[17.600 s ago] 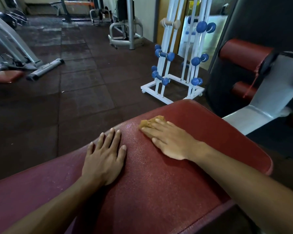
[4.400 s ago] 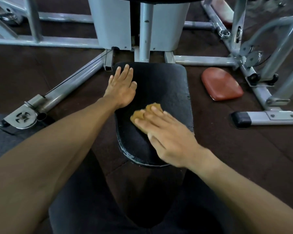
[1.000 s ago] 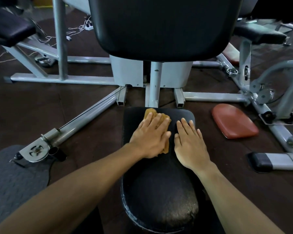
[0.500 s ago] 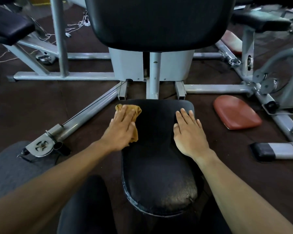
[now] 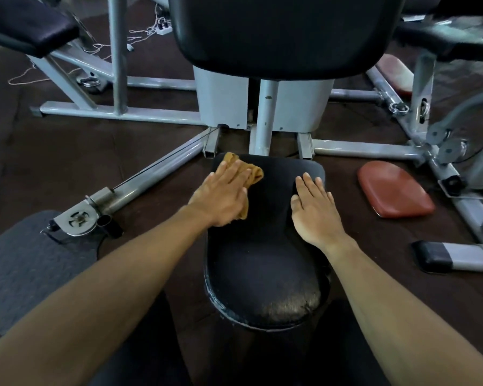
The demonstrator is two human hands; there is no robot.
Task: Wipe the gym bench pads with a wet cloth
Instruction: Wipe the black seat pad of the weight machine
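Machine frame (image 5: 117, 114): grey steel tubing spread over the dark floor. Not part of the wiping, as far as can be judged.

Back pad (image 5: 285, 32): black, upright, filling the top centre. No cloth touches it. Whether it has been wiped cannot be told; judged still to do.

Seat pad (image 5: 262, 246): black, long, running from the frame post toward the person. This is the surface in work. The near rounded end shows a dull speckled sheen, which may be damp or wear; which one cannot be told. The far left corner is under the cloth now. Judged partly covered, with the middle and right side open to a further pass.

Red pad (image 5: 393, 188): lying loose on the floor, right of the seat pad and well apart from it. Untouched at present.

Right hand (image 5: 314, 210): flat on the right side of the seat pad, fingers (image 5: 310, 185) straight and close together, holding nothing. Judged a bracing hand.

Left hand (image 5: 221, 199): palm down at the far left of the seat pad, fingers extended, pressing the cloth to the pad rather than clutching it.

Cloth (image 5: 253, 174): tan, bunched, under the left hand, showing past the fingertips and thumb side.
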